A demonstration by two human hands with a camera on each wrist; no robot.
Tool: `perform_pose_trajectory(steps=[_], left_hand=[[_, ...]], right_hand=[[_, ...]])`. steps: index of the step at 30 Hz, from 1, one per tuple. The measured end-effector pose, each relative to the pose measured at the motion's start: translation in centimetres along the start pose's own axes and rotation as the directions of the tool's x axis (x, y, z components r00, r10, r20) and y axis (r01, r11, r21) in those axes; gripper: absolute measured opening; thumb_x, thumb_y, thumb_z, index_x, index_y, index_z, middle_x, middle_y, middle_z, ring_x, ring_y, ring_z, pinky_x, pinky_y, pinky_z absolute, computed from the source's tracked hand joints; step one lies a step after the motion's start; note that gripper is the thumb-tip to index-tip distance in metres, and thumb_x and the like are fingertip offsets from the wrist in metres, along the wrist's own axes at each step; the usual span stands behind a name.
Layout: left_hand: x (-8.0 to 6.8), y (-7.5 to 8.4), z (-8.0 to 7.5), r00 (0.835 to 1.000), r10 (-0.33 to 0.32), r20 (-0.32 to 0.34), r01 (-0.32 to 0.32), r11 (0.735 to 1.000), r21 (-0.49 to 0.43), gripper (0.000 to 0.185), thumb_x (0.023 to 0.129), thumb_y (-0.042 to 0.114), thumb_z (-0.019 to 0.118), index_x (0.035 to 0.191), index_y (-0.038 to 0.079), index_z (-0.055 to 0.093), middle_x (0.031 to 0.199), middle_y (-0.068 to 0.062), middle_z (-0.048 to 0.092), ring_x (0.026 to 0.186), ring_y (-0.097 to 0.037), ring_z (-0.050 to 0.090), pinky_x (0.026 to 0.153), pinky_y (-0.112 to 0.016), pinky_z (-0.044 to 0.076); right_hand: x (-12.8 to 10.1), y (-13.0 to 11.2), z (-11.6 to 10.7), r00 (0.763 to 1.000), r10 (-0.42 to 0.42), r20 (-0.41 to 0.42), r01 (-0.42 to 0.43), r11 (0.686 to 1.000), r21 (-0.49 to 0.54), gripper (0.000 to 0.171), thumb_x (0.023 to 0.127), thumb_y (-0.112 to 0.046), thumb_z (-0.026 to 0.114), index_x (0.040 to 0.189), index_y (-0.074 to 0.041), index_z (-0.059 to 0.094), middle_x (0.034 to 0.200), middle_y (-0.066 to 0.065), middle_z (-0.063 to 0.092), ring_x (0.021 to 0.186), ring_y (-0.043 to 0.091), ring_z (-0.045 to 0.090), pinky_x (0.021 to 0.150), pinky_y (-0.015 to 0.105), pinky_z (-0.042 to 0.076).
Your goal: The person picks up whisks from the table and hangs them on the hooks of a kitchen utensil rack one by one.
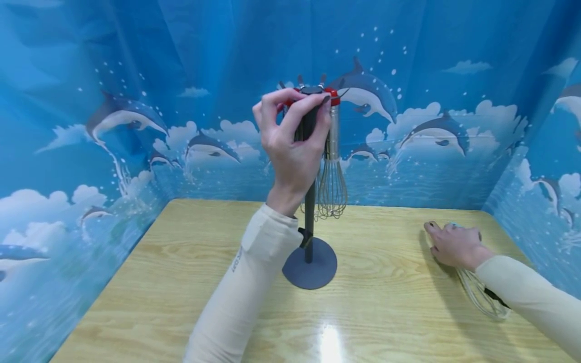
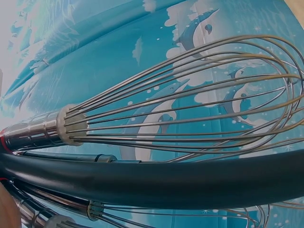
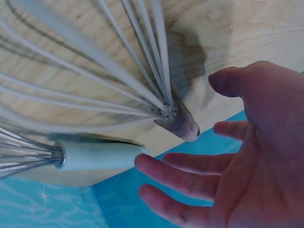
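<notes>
A dark whisk stand (image 1: 310,272) has a round base, an upright pole and hooks at its top. My left hand (image 1: 292,138) grips the stand's top with curled fingers and thumb. From the hooks hang several metal whisks (image 1: 333,136) with red-ended handles; one large whisk (image 2: 180,102) fills the left wrist view, beside the dark pole (image 2: 152,183). At the table's right side my right hand (image 1: 457,246) reaches over two lying whisks, its fingers spread and loosely bent. Before it lie a pale-wired whisk (image 3: 178,118) with a brownish handle and a mint-handled whisk (image 3: 99,154), a fingertip by the latter's end.
The wooden table (image 1: 204,282) carries the stand near its middle. Blue sheets with dolphins (image 1: 436,133) wall the back and both sides. A bright reflection lies at the table's front.
</notes>
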State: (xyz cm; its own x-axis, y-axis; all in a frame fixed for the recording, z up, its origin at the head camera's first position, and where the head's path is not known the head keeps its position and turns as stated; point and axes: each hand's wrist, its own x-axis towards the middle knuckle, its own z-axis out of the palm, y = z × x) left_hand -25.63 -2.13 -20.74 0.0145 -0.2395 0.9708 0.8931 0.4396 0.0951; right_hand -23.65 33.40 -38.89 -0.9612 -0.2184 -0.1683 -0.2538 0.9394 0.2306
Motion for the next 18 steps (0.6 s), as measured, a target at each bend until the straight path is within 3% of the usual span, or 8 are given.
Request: perform_pose_trajectory(steps=[3, 6, 8, 11, 14, 18], left_hand=[[0.02, 0.01, -0.04, 1.000, -0.002, 0.002, 0.002, 1.000, -0.003, 0.014, 0.089, 0.008, 0.076, 0.101, 0.001, 0.078, 0.107, -0.021, 0.060, 0.109, -0.037, 0.050, 0.104, -0.037, 0.044], [0.02, 0.02, -0.05, 1.000, -0.005, 0.004, 0.006, 1.000, -0.006, 0.014, 0.089, 0.008, 0.076, 0.100, 0.001, 0.078, 0.107, -0.022, 0.060, 0.109, -0.037, 0.050, 0.104, -0.036, 0.044], [0.02, 0.04, -0.06, 1.000, -0.008, 0.007, 0.008, 1.000, -0.007, 0.014, 0.089, 0.008, 0.076, 0.101, 0.001, 0.078, 0.107, -0.021, 0.060, 0.109, -0.037, 0.050, 0.104, -0.036, 0.044], [-0.01, 0.07, -0.09, 1.000, -0.009, 0.009, 0.009, 1.000, -0.005, 0.014, 0.089, 0.008, 0.076, 0.101, 0.001, 0.078, 0.107, -0.021, 0.060, 0.110, -0.037, 0.050, 0.105, -0.037, 0.044], [0.00, 0.08, -0.11, 1.000, -0.011, 0.010, 0.011, 1.000, -0.003, 0.014, 0.089, 0.008, 0.076, 0.101, 0.001, 0.078, 0.107, -0.021, 0.060, 0.110, -0.036, 0.050, 0.105, -0.037, 0.044], [-0.01, 0.09, -0.18, 1.000, -0.010, 0.014, 0.010, 1.000, 0.001, 0.014, 0.089, 0.008, 0.076, 0.102, 0.001, 0.078, 0.108, -0.021, 0.060, 0.110, -0.036, 0.050, 0.104, -0.037, 0.044]], right_hand=[[0.11, 0.10, 0.10, 0.999, -0.028, 0.031, 0.027, 0.999, 0.034, 0.053, 0.097, -0.021, 0.059, 0.142, 0.004, 0.048, 0.110, 0.031, 0.067, 0.092, 0.044, 0.068, 0.055, 0.058, 0.054], [0.19, 0.17, 0.27, 0.996, -0.075, 0.045, 0.073, 0.996, 0.055, 0.049, 0.097, -0.019, 0.058, 0.137, 0.009, 0.053, 0.138, 0.039, 0.053, 0.111, 0.053, 0.063, 0.075, 0.066, 0.056], [0.23, 0.19, 0.34, 0.993, -0.106, 0.045, 0.104, 0.993, 0.062, 0.044, 0.097, -0.017, 0.058, 0.131, 0.011, 0.057, 0.144, 0.041, 0.046, 0.113, 0.053, 0.061, 0.088, 0.067, 0.053], [0.35, 0.29, 0.49, 0.990, -0.144, 0.008, 0.143, 0.988, 0.063, 0.027, 0.096, -0.013, 0.060, 0.111, 0.010, 0.064, 0.114, 0.034, 0.064, 0.089, 0.042, 0.068, 0.086, 0.061, 0.055], [0.43, 0.42, 0.67, 0.985, -0.165, -0.049, 0.168, 0.984, 0.063, 0.012, 0.094, -0.010, 0.063, 0.087, 0.000, 0.062, 0.081, 0.017, 0.061, 0.069, 0.028, 0.060, 0.073, 0.055, 0.056], [0.56, 0.40, 1.00, 0.977, -0.180, -0.112, 0.188, 0.980, 0.069, 0.017, 0.092, -0.005, 0.065, 0.078, -0.006, 0.056, 0.073, 0.010, 0.056, 0.066, 0.024, 0.055, 0.063, 0.048, 0.052]])
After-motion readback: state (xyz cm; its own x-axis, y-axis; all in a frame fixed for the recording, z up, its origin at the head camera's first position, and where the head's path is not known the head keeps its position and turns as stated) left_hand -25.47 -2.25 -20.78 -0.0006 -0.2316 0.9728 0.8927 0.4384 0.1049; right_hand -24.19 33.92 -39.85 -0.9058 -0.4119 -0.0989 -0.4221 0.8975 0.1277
